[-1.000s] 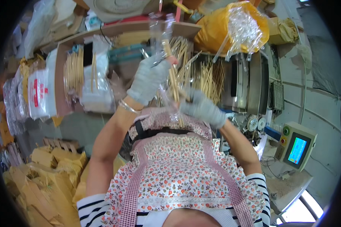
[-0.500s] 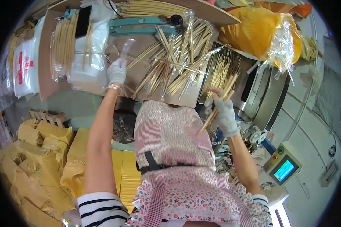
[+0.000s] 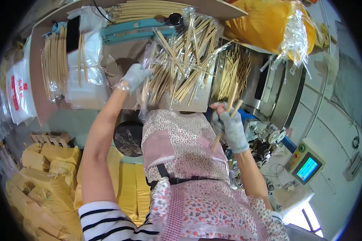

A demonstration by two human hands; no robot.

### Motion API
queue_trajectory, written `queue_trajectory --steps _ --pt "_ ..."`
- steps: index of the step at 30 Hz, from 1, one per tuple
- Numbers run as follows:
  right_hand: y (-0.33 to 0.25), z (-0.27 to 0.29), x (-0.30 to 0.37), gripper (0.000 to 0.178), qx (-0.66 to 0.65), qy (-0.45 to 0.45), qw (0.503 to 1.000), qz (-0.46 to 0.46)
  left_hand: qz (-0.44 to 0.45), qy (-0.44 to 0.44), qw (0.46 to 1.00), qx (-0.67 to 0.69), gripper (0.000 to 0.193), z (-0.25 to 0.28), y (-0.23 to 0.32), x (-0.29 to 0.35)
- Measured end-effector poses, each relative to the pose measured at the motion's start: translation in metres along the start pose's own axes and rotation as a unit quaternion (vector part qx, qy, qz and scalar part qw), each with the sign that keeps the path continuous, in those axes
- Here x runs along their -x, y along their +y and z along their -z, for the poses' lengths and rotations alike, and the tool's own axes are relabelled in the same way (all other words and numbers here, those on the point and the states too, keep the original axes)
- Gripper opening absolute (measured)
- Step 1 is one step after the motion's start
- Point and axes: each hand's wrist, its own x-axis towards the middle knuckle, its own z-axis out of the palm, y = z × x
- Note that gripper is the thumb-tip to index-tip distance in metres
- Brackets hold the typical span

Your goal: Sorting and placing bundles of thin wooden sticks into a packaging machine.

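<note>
My left hand [image 3: 136,77], in a pale grey glove, is closed at the left side of the pile on the worktable. It grips a clear plastic sleeve [image 3: 144,98], smeared by motion; whether sticks are inside I cannot tell. Beside it lies a loose heap of chopsticks in clear wrappers [image 3: 189,68]. In my right hand [image 3: 232,127], whose glove leaves some fingertips bare, a few bare wooden chopsticks [image 3: 232,98] stand tilted, held in front of my apron. Just beyond that hand, many loose bare chopsticks [image 3: 230,74] lie in a metal tray.
At the left of the table are a row of chopsticks [image 3: 54,64], stacked clear bags [image 3: 86,90] and a black phone-like slab [image 3: 73,34]. A teal tool [image 3: 128,30] lies behind. Machinery [image 3: 263,138] with a control screen [image 3: 307,168] stands right; yellow packages [image 3: 60,156] sit lower left.
My left hand has moved right, toward the wrapped heap, and the plastic now hangs down beside it. The chopsticks in my right hand have lowered slightly and turned more upright.
</note>
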Motion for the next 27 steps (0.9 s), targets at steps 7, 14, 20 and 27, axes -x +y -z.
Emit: queue_trajectory --steps 7,14,20,27 --pt "-0.027 -0.040 -0.003 0.028 0.092 -0.089 0.984 0.122 0.031 -0.219 0.828 0.516 0.014 -0.046 0.037 0.095" --pt "-0.043 -0.042 -0.007 0.028 0.190 -0.112 0.952 0.213 -0.168 0.010 0.856 0.490 0.013 -0.079 0.123 0.144" --pt "-0.074 -0.008 0.036 0.020 0.149 -0.151 0.968 0.131 -0.195 -0.020 0.847 0.495 0.023 -0.036 0.151 0.157" --pt "-0.075 0.032 0.075 0.026 0.134 -0.193 0.954 0.186 -0.163 -0.156 0.771 0.595 0.023 -0.015 0.170 0.160"
